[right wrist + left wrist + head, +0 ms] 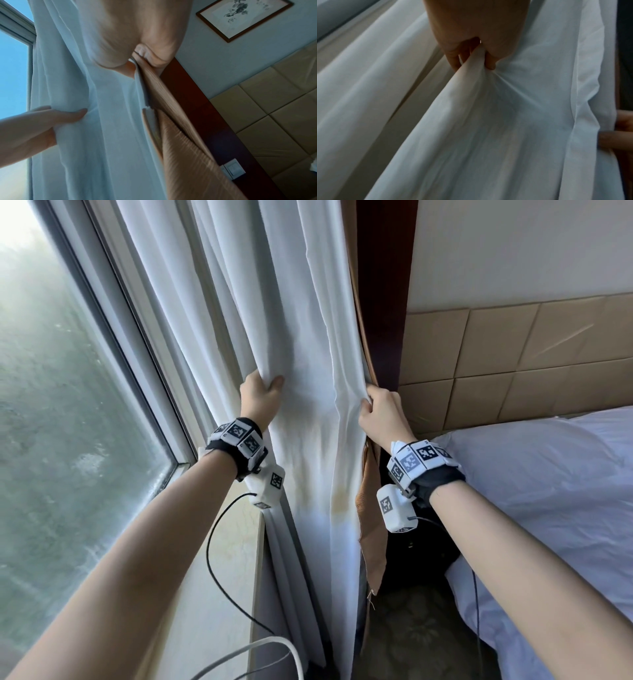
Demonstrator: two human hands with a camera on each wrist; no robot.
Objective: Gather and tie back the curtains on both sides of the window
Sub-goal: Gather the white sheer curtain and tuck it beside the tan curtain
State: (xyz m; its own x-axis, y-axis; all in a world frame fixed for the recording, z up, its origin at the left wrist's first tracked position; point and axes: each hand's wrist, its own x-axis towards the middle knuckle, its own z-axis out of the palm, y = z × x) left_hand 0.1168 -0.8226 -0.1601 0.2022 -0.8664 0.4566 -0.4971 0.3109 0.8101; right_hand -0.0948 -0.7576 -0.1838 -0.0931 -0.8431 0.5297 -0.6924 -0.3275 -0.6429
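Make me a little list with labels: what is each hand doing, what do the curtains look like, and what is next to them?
left hand: grips a fold of the white curtain
right hand: grips the white curtain's edge together with the tan curtain
white curtain: hangs untied, yellowish stains low down
window: left of the curtains
bed: right of the curtains
tie: none visible

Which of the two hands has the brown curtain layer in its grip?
The right hand: it pinches the brown curtain with the white edge. The left hand grips only white curtain.
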